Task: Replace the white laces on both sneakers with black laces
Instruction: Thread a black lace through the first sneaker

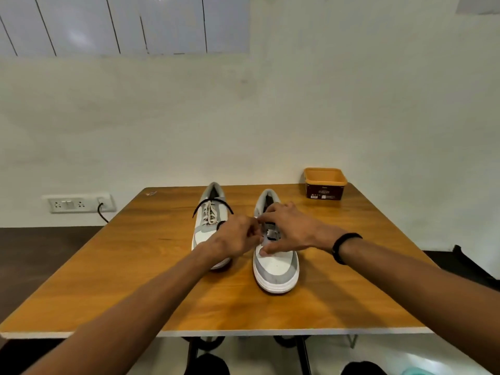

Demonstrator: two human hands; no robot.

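Note:
Two grey-and-white sneakers stand side by side on the wooden table (135, 266), toes toward me. The left sneaker (208, 212) still carries its white lace (210, 213), and a black lace (201, 205) lies draped across it. My hands meet over the lacing of the right sneaker (276, 269). My left hand (238, 239) has its fingers curled at the eyelets and seems to pinch a lace end, though the hand hides it. My right hand (289, 228) rests on the shoe's throat, thumb on the toe side, fingers bent over the eyelets. A bit of black lace (270, 235) shows between the hands.
An orange-rimmed brown tub (324, 185) stands at the table's far right corner. A wall socket with a plugged black cable (101, 209) is on the left wall. I wear a black band (342, 246) on my right wrist.

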